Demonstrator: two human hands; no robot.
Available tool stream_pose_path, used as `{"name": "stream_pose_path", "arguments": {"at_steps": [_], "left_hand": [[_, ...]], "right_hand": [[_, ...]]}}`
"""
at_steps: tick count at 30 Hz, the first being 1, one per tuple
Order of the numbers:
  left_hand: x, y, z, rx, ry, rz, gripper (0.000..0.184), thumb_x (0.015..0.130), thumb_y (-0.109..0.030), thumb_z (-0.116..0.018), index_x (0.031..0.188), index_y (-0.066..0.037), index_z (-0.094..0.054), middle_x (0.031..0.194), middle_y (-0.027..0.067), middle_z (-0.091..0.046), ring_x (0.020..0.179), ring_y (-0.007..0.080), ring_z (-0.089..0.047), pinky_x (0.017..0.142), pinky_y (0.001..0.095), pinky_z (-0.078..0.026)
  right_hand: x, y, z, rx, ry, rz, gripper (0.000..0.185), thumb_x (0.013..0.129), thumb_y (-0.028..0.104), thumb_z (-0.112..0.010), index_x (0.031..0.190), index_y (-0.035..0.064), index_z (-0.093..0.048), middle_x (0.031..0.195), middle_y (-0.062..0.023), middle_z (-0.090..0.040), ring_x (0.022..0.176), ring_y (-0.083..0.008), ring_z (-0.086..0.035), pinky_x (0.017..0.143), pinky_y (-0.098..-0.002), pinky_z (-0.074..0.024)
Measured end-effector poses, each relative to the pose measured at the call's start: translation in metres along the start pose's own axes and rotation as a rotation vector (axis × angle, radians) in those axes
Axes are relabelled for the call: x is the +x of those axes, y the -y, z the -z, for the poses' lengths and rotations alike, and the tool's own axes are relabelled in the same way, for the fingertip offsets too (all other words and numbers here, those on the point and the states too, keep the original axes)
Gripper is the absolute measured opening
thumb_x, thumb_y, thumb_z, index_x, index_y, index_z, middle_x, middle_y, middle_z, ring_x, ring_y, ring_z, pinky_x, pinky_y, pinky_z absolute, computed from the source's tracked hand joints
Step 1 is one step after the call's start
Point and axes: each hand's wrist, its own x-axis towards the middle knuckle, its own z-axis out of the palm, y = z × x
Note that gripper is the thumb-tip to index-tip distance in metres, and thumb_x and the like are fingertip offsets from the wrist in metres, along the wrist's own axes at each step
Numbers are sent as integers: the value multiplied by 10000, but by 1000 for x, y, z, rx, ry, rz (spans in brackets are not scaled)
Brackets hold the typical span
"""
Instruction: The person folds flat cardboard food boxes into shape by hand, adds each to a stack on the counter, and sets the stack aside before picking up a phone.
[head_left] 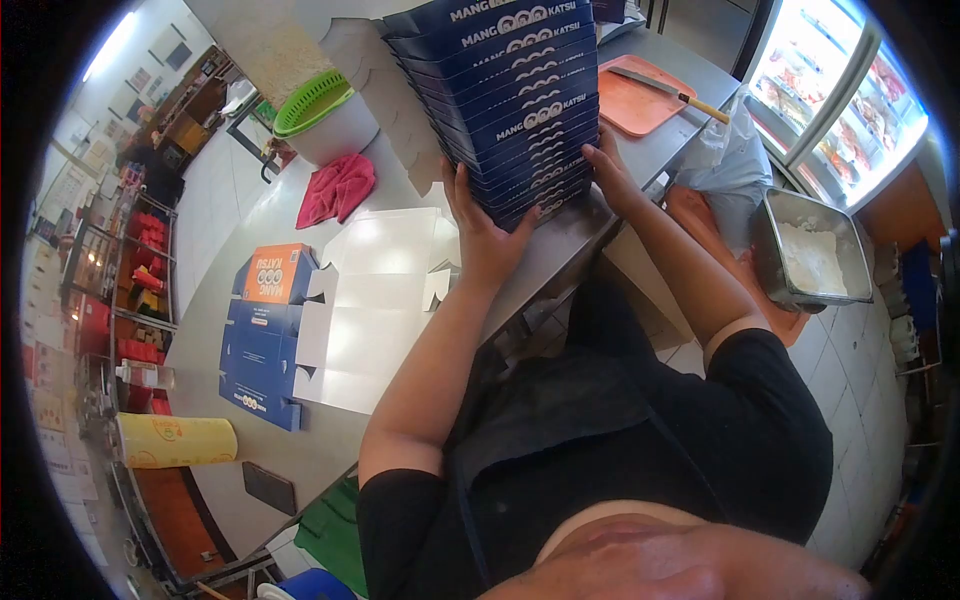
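Hands (490, 240) hold stacked boxes (535, 120) (metal pan (772, 250) contains powder (812, 260)).

We count two hands, one left hand (487, 235) and one right hand (612, 172); one stack of blue boxes (535, 125), its boxes too tightly nested for us to number; two flat cartons, one blue-and-orange carton (262, 350) and one white carton (375, 290); one knife (650, 82); one orange tray (635, 115); one red cloth (337, 190); one green basket (345, 88); one metal pan (815, 292); one yellow roll (178, 441).
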Motion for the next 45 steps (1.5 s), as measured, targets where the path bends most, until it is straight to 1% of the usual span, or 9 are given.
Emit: {"name": "stream_pose_path", "arguments": {"at_steps": [2, 8, 11, 17, 23, 29, 38, 41, 45], "left_hand": [[-1, 0, 0, 10, 1, 2, 1179, 766, -255, -882, 1613, -145, -69, 1661, 299, -76, 1528, 518, -151, 1222, 597, -224], [1, -3, 3, 7, 3, 12, 1168, 767, -249, -876, 1610, -144, -75, 1664, 292, -73, 1523, 523, -162, 1218, 599, -236], [0, -4, 2, 2, 5, 17, 1161, 768, -247, -873, 1607, -136, -79, 1664, 291, -76, 1522, 521, -164, 1218, 596, -239], [2, 0, 5, -12, 7, -1, 1136, 777, -253, -866, 1603, -129, -97, 1662, 295, -82, 1523, 517, -169, 1219, 589, -235], [0, 1, 3, -11, 0, 2, 1121, 787, -277, -858, 1602, -128, -102, 1658, 303, -84, 1521, 519, -168, 1217, 592, -233], [0, 3, 2, -15, -15, -32, 1122, 788, -293, -854, 1604, -131, -102, 1659, 302, -82, 1521, 518, -169, 1218, 595, -231], [0, 1, 3, -12, -13, -7, 1115, 787, -276, -852, 1603, -114, -108, 1657, 304, -87, 1522, 518, -164, 1222, 594, -218], [0, 0, 4, -30, -8, -9, 1113, 785, -262, -852, 1601, -108, -110, 1655, 307, -91, 1523, 518, -160, 1223, 594, -214], [-1, 0, 4, -31, -17, -11, 1105, 785, -245, -849, 1599, -110, -114, 1657, 304, -91, 1525, 516, -158, 1224, 591, -214]], "right_hand": [[2, 2, -4, -40, -23, 6, 738, 972, 471, -649, 1469, 46, -308, 1333, -170, -518, 1284, -254, -505, 1125, -389, -367], [4, 5, 0, -28, -25, -63, 766, 959, 569, -615, 1478, 90, -317, 1399, -157, -488, 1311, -279, -495, 1092, -464, -410], [7, 11, -1, -71, -35, -90, 777, 960, 588, -599, 1496, 108, -307, 1433, -155, -466, 1339, -296, -478, 1084, -496, -421], [10, 27, 3, -117, 29, -125, 793, 967, 610, -571, 1511, 99, -307, 1466, -173, -429, 1383, -320, -436, 1094, -531, -421], [11, 40, -2, -179, 10, -158, 799, 987, 634, -516, 1522, 81, -299, 1512, -196, -400, 1411, -342, -413, 1098, -553, -414], [16, 49, -1, -243, 2, -205, 827, 990, 674, -465, 1534, 73, -301, 1529, -222, -406, 1402, -350, -426, 1101, -555, -404], [16, 63, -10, -275, -56, -235, 877, 970, 748, -415, 1494, 47, -367, 1480, -232, -452, 1352, -381, -471, 1071, -533, -422], [18, 68, -9, -287, -46, -279, 904, 968, 752, -418, 1511, 30, -372, 1485, -220, -459, 1334, -369, -488, 1064, -520, -428], [24, 70, -6, -297, -50, -228, 902, 966, 764, -405, 1556, 83, -386, 1451, -180, -531, 1330, -337, -508, 1073, -498, -433]]}}
